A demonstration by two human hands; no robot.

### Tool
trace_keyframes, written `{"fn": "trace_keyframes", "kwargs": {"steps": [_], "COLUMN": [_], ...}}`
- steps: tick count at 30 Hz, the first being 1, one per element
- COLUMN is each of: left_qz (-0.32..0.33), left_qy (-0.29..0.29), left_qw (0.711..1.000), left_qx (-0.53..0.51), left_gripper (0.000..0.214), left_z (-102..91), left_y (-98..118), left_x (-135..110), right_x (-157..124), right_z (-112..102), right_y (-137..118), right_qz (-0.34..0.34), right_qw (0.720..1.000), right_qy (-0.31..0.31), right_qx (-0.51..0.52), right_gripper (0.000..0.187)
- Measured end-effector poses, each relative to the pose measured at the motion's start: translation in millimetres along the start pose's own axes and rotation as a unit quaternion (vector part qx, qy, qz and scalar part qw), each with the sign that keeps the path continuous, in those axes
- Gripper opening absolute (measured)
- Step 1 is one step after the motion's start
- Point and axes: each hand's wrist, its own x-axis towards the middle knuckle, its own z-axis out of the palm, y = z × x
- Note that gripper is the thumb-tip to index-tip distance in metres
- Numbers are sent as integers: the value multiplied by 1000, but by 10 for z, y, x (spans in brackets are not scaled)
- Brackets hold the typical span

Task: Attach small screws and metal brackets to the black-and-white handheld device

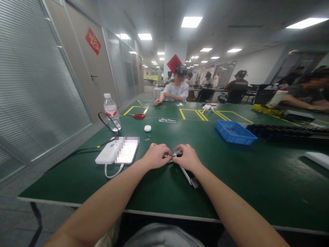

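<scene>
My left hand [158,156] and my right hand [187,157] meet just above the green table [164,192]. Between them is a long white and dark piece [189,176], with small metallic parts at its far end. It runs under my right hand towards me and ends in a grey tip. My right thumb and fingers close on its far end. The left thumb and fingers pinch the same end from the other side; the exact part between them is too small to make out. A white earphone-type case [147,128] and several small rings [147,139] lie beyond my left hand.
To the left are a white power bank [106,152], a lit phone [130,151], a cable and a water bottle [111,113]. Red-handled scissors [138,116] and flat metal strips [167,120] lie farther back. A blue tray [235,132] stands right. A person [176,90] sits opposite.
</scene>
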Motion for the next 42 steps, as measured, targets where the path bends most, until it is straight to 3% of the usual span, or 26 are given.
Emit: {"fn": "trace_keyframes", "kwargs": {"steps": [7,11,14,16,21,25,32,37,42], "left_qz": [-23,-127,-171,-153,-28,0,-21,38,58], "left_qy": [37,116,123,98,19,0,16,85,88], "left_qw": [999,985,977,983,999,998,999,995,992], "left_qx": [-6,14,29,33,39,55,39,-46,-67], "left_gripper": [16,21,26,30,35,31,22,17,15], "left_z": [-61,-78,-48,1,141,152,63,41,75], "left_y": [-94,-323,-459,-487,-418,-363,-278,-164,-58], "left_x": [18,49,54,52,57,73,69,66,62], "right_x": [26,60,90,103,102,88,88,77,56], "right_z": [-42,-92,-112,-119,-130,-129,-120,-116,-103], "right_y": [60,133,194,220,223,208,211,179,137], "right_qz": [10,29,40,44,37,26,33,29,24], "right_qw": [1000,999,999,999,999,999,999,998,997], "right_qy": [3,0,7,14,27,27,28,31,39], "right_qx": [5,17,25,26,24,17,19,38,57], "right_gripper": [37,38,38,38,40,41,42,43,43]}}
